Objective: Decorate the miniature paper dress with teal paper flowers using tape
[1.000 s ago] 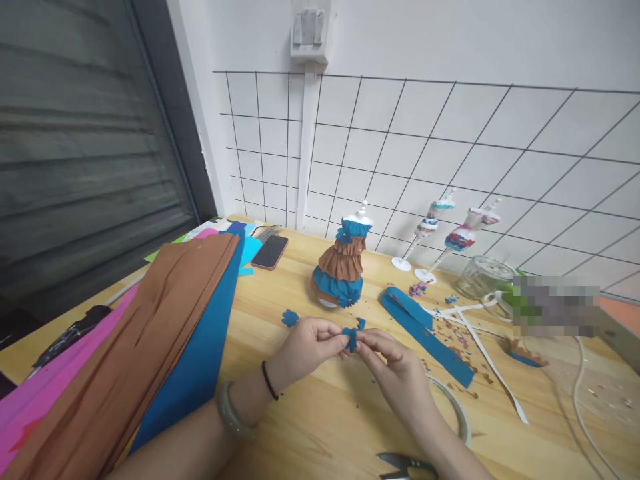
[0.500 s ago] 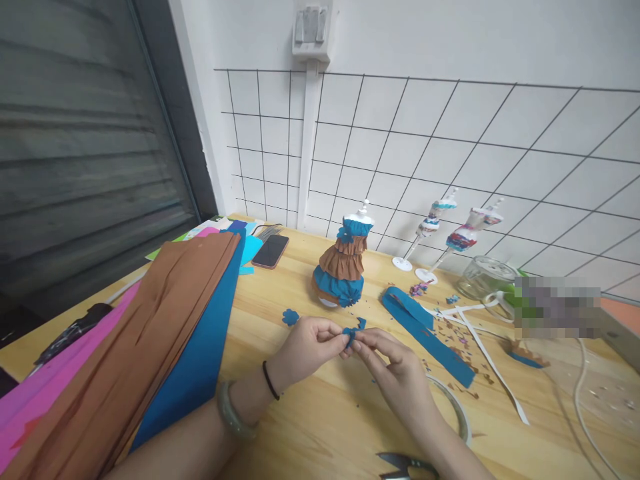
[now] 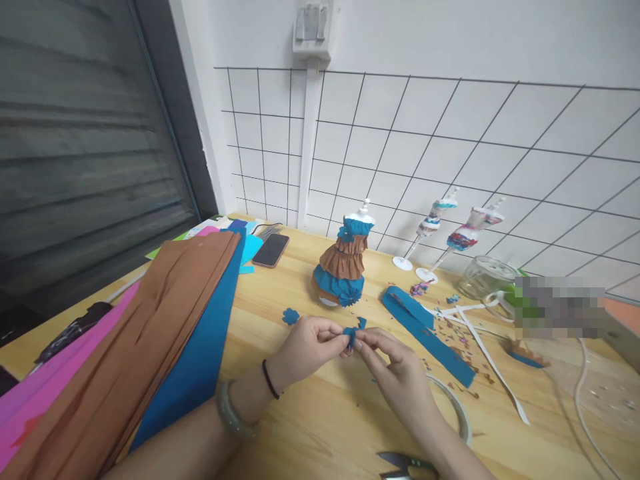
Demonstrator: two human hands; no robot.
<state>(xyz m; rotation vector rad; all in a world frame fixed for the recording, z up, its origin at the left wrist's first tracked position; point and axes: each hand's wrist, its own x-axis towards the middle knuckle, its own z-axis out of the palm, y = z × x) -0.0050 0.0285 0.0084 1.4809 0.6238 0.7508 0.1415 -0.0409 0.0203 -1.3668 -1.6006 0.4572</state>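
Between my fingertips is a small blue crepe paper piece (image 3: 350,337), pinched from both sides. My left hand (image 3: 316,347) grips its left edge with thumb and forefinger, and my right hand (image 3: 390,357) pinches the right edge. A blue paper flower (image 3: 290,316) lies flat on the table just beyond my left hand. Behind the hands stands a miniature dress form (image 3: 345,257) in tiered blue and brown ruffled paper, with blue flowers on it. A long folded blue paper strip (image 3: 435,340) lies to the right of my right hand.
Brown crepe paper sheets (image 3: 150,320) cover the left side, near a phone (image 3: 271,251). Scissors (image 3: 405,465) and a tape roll (image 3: 463,413) lie near my right forearm. Two small mannequins (image 3: 467,230) and a glass jar (image 3: 487,275) stand at the back right, by paper scraps (image 3: 460,343).
My fingers have shifted very slightly on the blue paper piece, which shows a little differently between them. Everything else looks the same.
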